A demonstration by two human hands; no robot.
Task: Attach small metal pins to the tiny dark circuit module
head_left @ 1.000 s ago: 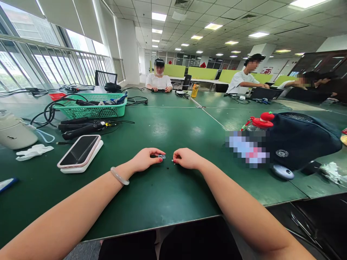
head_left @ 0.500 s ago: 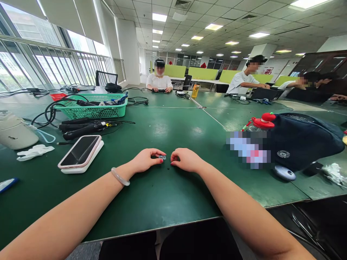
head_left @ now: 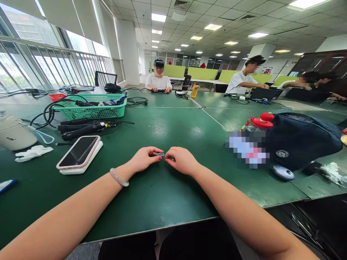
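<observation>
My left hand [head_left: 145, 159] rests on the green table [head_left: 168, 187], its thumb and fingers pinched on a tiny dark chip-like part [head_left: 160, 155]. My right hand [head_left: 181, 160] is curled beside it, fingertips pinched and touching the same small part from the right. Both hands meet at the table's middle, in front of me. A pale bangle [head_left: 118, 177] sits on my left wrist.
A phone on a white pad [head_left: 79, 153] lies left, with a green basket [head_left: 93, 105], black cables [head_left: 78, 128], a white jug [head_left: 14, 133] and a crumpled tissue [head_left: 32, 152] beyond. A dark bag [head_left: 300, 141], red-capped bottle [head_left: 260, 123] and mouse [head_left: 283, 172] stand right. Other people sit at the far tables.
My right hand has moved left until its fingertips meet the small part held by my left hand. The left hand has barely shifted.
</observation>
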